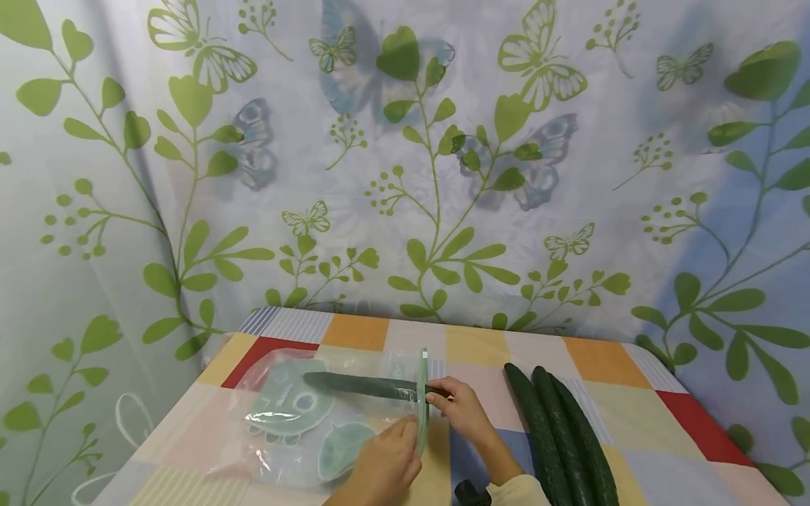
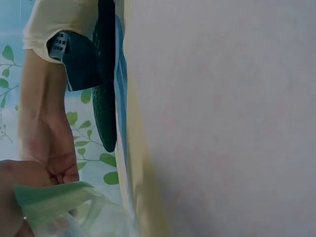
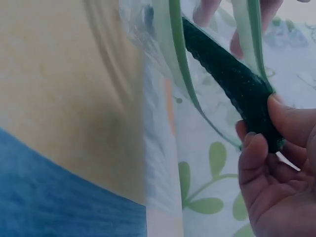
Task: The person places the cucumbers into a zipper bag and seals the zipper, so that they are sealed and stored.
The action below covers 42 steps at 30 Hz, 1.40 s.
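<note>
A clear zip bag point(image 1: 285, 450) with a green cartoon print lies on the table, its green-edged mouth point(image 1: 422, 400) facing right. One long dark green cucumber point(image 1: 361, 384) is mostly inside the bag, its end sticking out through the mouth. My right hand point(image 1: 465, 411) grips that end between thumb and fingers, as the cucumber point(image 3: 222, 69) in the right wrist view also shows. At the lower part of the mouth, my left hand point(image 1: 389, 457) pinches the bag's green edge point(image 2: 59, 195). The right wrist view shows the mouth spread apart around the cucumber.
Three more cucumbers point(image 1: 566, 436) lie side by side on the right of the patchwork tablecloth point(image 1: 481, 344). Behind the table hangs a curtain point(image 1: 354, 176) with leaves and butterflies. A white cord point(image 1: 129, 422) loops at the left edge.
</note>
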Available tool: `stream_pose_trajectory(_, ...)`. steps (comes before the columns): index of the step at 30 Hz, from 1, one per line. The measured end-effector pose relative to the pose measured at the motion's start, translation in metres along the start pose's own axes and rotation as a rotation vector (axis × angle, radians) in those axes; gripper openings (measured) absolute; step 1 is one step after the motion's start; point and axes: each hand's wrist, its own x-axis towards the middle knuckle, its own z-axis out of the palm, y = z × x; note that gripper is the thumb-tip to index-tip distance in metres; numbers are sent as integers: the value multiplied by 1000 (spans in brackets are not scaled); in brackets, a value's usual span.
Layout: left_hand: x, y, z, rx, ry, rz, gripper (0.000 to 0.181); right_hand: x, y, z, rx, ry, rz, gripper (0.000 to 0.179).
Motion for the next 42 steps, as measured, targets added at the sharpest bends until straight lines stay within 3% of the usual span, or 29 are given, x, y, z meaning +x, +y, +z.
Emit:
stream_pose_trajectory(3,2,0,2,-11,72,33,29,0,0,4,13,19,-5,21)
stream_pose_trajectory(7,4,2,6,-35,135,95,25,0,4,13,66,62,59,17)
stream_pose_trajectory(13,4,4,5,-105,111,98,22,3,8,24,94,231,140,27)
stream_pose_trajectory(17,1,3,3,-128,85,89,23,5,11,27,78,269,179,34)
stream_pose_trajectory(20,-2,3,1,-143,65,70,28,4,16,24,63,217,186,38)
stream_pose_trajectory(27,-6,1,-6,-143,25,-35,28,2,35,14,281,-130,145,36)
stream_pose_trajectory(30,-9,-1,-7,-166,12,-39,29,1,39,13,291,-185,129,34)
stream_pose_trajectory(33,-11,-2,-8,-195,-24,-58,27,1,40,17,240,-132,135,29)
stream_pose_trajectory(39,-16,-3,-15,-195,-80,-125,25,10,36,34,58,77,193,21)
stream_pose_trajectory(42,-17,-3,-18,-185,-87,-157,25,16,35,38,31,131,211,22)
